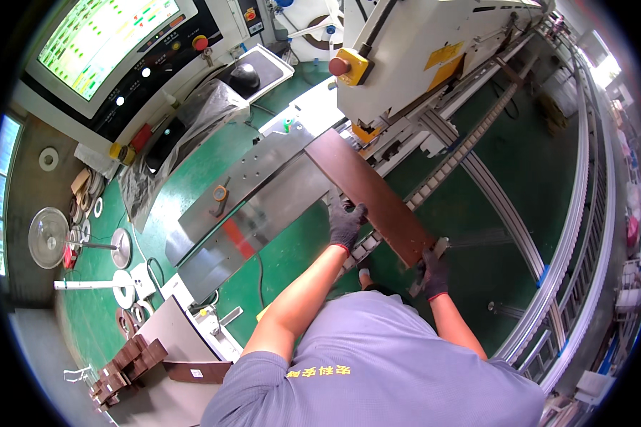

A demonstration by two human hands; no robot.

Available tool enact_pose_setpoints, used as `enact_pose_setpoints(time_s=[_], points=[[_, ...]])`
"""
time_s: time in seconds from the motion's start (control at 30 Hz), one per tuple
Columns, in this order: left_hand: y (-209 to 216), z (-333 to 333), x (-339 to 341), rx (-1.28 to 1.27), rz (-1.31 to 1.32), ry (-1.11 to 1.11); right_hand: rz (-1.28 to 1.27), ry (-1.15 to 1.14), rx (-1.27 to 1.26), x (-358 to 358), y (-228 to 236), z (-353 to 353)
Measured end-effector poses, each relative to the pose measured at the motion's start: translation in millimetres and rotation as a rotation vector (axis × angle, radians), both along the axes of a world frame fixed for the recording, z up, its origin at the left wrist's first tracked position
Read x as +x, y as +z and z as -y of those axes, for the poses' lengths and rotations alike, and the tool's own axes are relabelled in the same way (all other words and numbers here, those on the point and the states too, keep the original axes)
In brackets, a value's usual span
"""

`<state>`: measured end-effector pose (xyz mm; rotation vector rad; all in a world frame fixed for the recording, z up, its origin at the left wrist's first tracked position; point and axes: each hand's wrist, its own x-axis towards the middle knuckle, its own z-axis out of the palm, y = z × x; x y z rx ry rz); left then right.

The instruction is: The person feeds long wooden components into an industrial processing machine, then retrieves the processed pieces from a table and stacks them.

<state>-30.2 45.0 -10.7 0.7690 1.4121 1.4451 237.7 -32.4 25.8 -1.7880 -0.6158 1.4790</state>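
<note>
A long brown panel (367,188) lies slantwise before me, its far end at the edge of a grey metal machine table (281,196) and its near end close to my body. My left hand (346,222), in a dark grey glove, grips the panel's left long edge near the middle. At the near right corner my right hand (433,275), gloved alike, holds the panel's end. The undersides of the panel and some fingertips are hidden. A roller track (470,142) passes beneath and beyond the panel.
A white machine housing (413,57) with a red button on a yellow box (350,67) stands ahead. At upper left is a control screen (107,43). Aluminium rails (584,213) curve along the right. Brown pieces (128,366) sit on a grey surface at lower left.
</note>
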Motion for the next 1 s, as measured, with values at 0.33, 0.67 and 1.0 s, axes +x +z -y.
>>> enact_pose_setpoints(time_s=[0.33, 0.67, 1.0], points=[[47.5, -43.4, 34.5, -0.093, 0.21, -0.03, 0.656, 0.439, 0.307, 22.2, 8.5, -44.4], [30.9, -112.8, 91.8, -0.076, 0.17, -0.035, 0.569, 0.351, 0.357, 77.7, -10.0, -107.9], [-9.8, -200.5, 82.7, 0.325, -0.547, -0.191, 0.531, 0.224, 0.674, 154.0, -74.4, -221.8]])
